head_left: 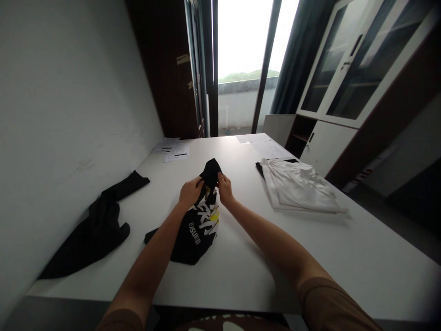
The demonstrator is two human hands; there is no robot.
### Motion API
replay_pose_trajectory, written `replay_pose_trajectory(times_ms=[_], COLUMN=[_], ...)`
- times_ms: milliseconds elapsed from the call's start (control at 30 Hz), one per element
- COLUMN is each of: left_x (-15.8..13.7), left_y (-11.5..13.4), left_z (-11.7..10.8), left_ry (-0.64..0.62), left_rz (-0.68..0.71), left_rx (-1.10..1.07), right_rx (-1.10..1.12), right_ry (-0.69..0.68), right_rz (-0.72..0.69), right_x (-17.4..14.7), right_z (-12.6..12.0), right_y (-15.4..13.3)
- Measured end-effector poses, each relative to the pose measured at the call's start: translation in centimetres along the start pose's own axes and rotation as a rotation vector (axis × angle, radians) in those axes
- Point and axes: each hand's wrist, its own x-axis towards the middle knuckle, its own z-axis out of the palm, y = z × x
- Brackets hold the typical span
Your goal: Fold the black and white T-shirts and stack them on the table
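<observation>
A black T-shirt with white lettering and a yellow patch in its print lies bunched on the white table, its far end lifted between my hands. My left hand grips the left side of that raised end, fingers curled into the cloth. On the other side, my right hand pinches the fabric between thumb and fingers. The shirt's near part rests on the table, partly behind my left forearm. Folds hide some of the print.
Another black garment lies crumpled at the left by the wall. Folded white clothes are stacked at the right, with black cloth showing beneath. Paper sheets lie at the table's far left, more at the far right. A white cabinet stands beyond.
</observation>
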Motion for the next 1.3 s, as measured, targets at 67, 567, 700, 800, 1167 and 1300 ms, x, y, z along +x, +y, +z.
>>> replay_pose_trajectory(times_ms=[67,567,700,800,1167,1300], left_x=[0.5,0.7,0.6,0.6,0.9,2.2], left_y=[-0.8,-4.0,-3.1,-2.5,2.3,4.2], left_z=[-0.1,-1.8,-3.4,-5.3,-12.2,-13.5], left_ry=[0.041,-0.256,-0.439,-0.168,0.258,0.324], left_rz=[-0.006,-0.079,-0.113,-0.119,-0.1,-0.097], left_rx=[-0.097,-0.059,-0.568,-1.029,-1.479,-1.469], right_rx=[-0.002,0.034,-0.075,-0.158,-0.176,-0.139], right_ry=[0.007,0.044,0.061,0.072,-0.36,-0.641], right_rz=[-0.024,-0.147,-0.24,-0.304,-0.132,-0.038], right_x=[0.0,1.2,1.7,2.1,-0.7,-1.7], right_z=[0.0,-0.3,-1.0,-1.8,-0.8,0.5], right_y=[-0.5,-6.0,-7.4,-9.1,-13.1,-11.9])
